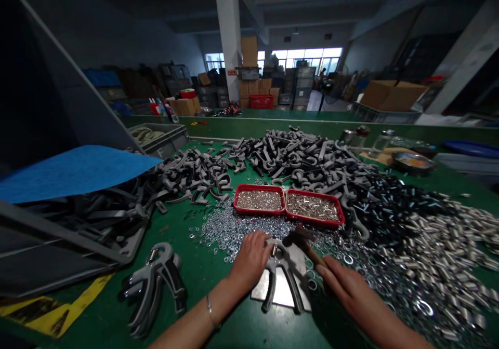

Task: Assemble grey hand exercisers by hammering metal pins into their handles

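Observation:
My left hand (251, 259) rests with curled fingers on the top of a grey hand-grip exerciser (281, 276) that lies on a small metal plate (283, 297). My right hand (345, 286) is closed round the wooden handle of a small hammer (302, 240), whose dark head sits over the top joint of the exerciser. Loose silver washers and rings (230, 229) lie scattered around both hands.
Two red trays (288, 203) of small metal parts stand just beyond my hands. Heaps of grey handle halves (296, 157), black parts (390, 198) and silver sleeves (440, 250) cover the green table. Finished grips (154, 286) lie at the left, beside a grey bin (58, 224) under a blue sheet.

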A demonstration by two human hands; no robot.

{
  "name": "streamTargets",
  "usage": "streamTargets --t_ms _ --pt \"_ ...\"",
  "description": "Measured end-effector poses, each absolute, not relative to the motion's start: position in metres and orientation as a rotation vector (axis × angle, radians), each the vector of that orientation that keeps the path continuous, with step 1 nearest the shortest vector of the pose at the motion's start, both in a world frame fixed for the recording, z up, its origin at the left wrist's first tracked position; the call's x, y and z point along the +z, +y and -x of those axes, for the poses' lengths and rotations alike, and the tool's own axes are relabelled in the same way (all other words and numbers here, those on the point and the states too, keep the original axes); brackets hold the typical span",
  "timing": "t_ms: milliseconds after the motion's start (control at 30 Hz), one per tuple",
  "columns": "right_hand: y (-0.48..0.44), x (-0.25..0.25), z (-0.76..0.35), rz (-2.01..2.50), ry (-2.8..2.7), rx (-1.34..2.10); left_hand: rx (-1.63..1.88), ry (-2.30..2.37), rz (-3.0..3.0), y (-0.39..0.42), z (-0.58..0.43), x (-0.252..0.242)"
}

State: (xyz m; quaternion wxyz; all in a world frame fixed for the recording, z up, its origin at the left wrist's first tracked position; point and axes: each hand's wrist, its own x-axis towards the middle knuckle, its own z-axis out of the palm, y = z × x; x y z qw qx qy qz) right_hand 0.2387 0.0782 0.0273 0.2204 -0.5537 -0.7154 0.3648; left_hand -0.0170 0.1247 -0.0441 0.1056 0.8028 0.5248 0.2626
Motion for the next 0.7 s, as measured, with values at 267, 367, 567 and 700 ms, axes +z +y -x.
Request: streamTargets --t_ms 267,367,567,700 --pt "0.122 0.021 -0.211 1.583 -2.277 0.916 0.47 1.537 -2.395 0.091 0.029 -0.04" --pt "0.13 0.017 -0.211 1.546 -2.245 0.922 0.466 1.553 -2.391 0.095 0.028 -0.043" --pt "0.108 0.02 -0.221 1.596 -2.33 0.911 0.4 1.606 -2.442 0.096 0.029 -0.047" --pt "0.092 -0.007 -0.244 1.665 -2.259 0.974 0.388 1.581 -2.532 0.1 0.026 -0.054"
